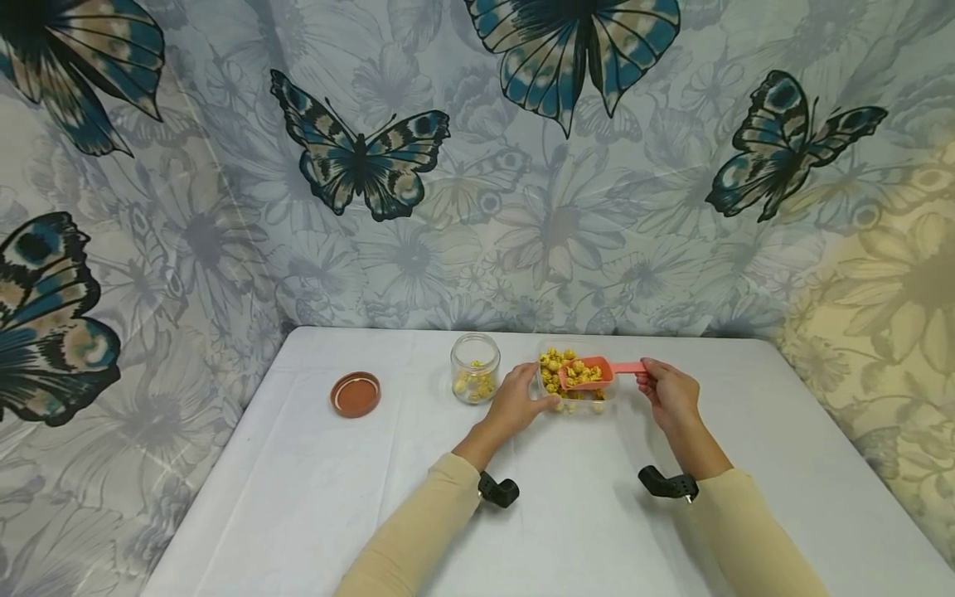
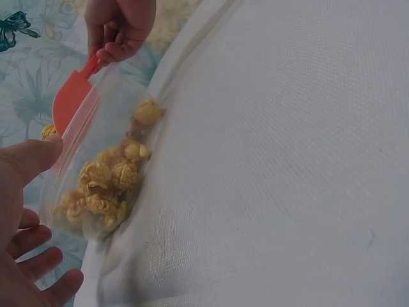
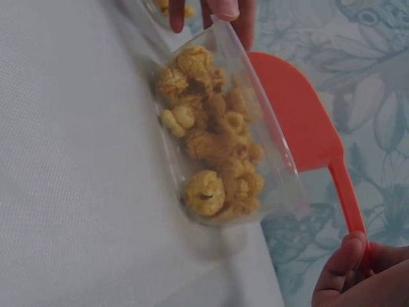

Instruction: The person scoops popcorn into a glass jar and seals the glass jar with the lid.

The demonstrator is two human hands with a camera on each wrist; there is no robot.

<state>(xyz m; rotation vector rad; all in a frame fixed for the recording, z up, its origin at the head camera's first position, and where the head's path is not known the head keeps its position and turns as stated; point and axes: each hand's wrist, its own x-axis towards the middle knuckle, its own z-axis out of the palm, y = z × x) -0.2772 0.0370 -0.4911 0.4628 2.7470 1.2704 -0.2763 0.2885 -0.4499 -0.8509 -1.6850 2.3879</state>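
Note:
My right hand [image 1: 669, 394] pinches the end of a red-orange scoop's handle. The scoop [image 3: 300, 118] is over the clear plastic container [image 3: 271, 131], and in the head view its bowl carries pieces of yellow caramel popcorn [image 1: 584, 373]. More popcorn [image 3: 211, 137] lies inside the container. At the container's left end my left hand [image 1: 515, 402] holds it, with the thumb [image 2: 45, 155] at the front rim and the other fingers spread along the side. Just left of that hand stands an uncapped glass jar [image 1: 475, 356], with some popcorn at its bottom.
A round brown lid [image 1: 356, 394] lies on the white-covered table [image 1: 567, 531], left of the jar. Behind the table's far edge hangs a butterfly-print cloth [image 1: 559, 240]. Both wrists wear black straps with cameras.

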